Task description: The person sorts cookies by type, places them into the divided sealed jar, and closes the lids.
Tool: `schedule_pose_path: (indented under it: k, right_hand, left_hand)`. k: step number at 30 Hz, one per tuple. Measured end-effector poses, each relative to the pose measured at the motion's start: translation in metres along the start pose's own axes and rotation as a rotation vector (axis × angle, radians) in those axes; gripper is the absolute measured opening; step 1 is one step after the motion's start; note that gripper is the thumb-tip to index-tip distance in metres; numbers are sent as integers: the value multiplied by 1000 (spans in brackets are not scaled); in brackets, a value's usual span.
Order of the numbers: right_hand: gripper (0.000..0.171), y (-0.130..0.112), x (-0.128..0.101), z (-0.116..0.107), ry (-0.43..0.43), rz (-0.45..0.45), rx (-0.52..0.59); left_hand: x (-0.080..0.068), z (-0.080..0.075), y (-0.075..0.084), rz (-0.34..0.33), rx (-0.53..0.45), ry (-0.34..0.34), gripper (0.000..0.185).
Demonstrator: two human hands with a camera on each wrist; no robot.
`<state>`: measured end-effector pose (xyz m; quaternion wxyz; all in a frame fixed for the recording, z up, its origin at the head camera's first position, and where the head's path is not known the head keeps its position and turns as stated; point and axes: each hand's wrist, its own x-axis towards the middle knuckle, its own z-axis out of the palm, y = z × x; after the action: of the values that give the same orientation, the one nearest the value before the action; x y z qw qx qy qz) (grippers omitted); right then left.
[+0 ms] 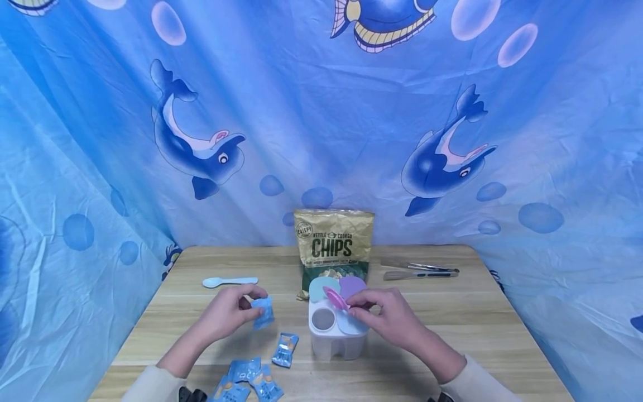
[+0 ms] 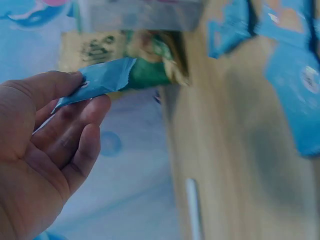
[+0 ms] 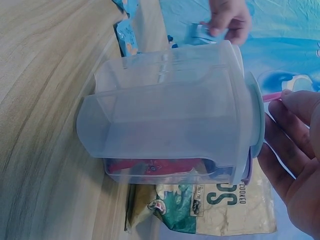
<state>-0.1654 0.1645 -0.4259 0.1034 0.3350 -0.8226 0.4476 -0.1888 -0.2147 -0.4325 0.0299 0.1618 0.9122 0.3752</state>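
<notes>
Fingers, head view: left hand (image 1: 232, 310) has thumb and fingertips curled to a narrow pinch on a small blue snack packet (image 1: 264, 314), left of centre in the lower frame. Right hand (image 1: 389, 315) pinches a pink lid (image 1: 335, 298), tilted up over the four-part container (image 1: 335, 347). Round hole (image 1: 323, 319) uncovered at the container top's lower left; teal lid (image 1: 321, 288), purple lid (image 1: 353, 286) and pale blue lid (image 1: 353, 325) on the other corners. One loose packet (image 1: 285, 350) lies between the hands, a cluster of packets (image 1: 245, 369) at the bottom.

Left wrist view: thumb above, fingers below, gripping one end of the packet; the free end points right, upper left of frame. Judgement: a good hold for threading a narrow hole, provided that free end leads and the pinch stays light.

Right wrist view: thumb and finger pinch the pink lid nearly edge-on at right; the other fingers bend loosely beside the container, contact unclear. Red item (image 3: 155, 166) shows through the lower wall. Judgement: tip the lid well clear of the hole, without levering on the container, lest it shift.
</notes>
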Motion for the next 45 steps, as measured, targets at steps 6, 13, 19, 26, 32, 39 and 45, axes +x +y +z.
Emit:
schedule_pose_path:
  k: [6,13,19,26,32,39,45]
  right_hand:
    - [14,2,1,0,13,-18,6]
    - [15,3,0,1,19,-26,10]
    - [15,3,0,2,25,-23,5]
    - [14,4,1,3,23,-29,12]
    - [13,1,1,2,9,-3,16]
    - [14,-1,2,1,3,12,10]
    - [15,-2,3,0,-4,16,4]
  left_hand:
    - [0,1,32,71,-22,82,26]
    - [0,4,63,139,-108,113,25]
    - [5,15,78,150,-215,128,26]
    - [11,37,85,139,-346,94,23]
    - [12,54,86,118,-339,72,21]
    - [13,65,82,164,-263,60,17]
    - [15,66,83,266,-178,40,15]
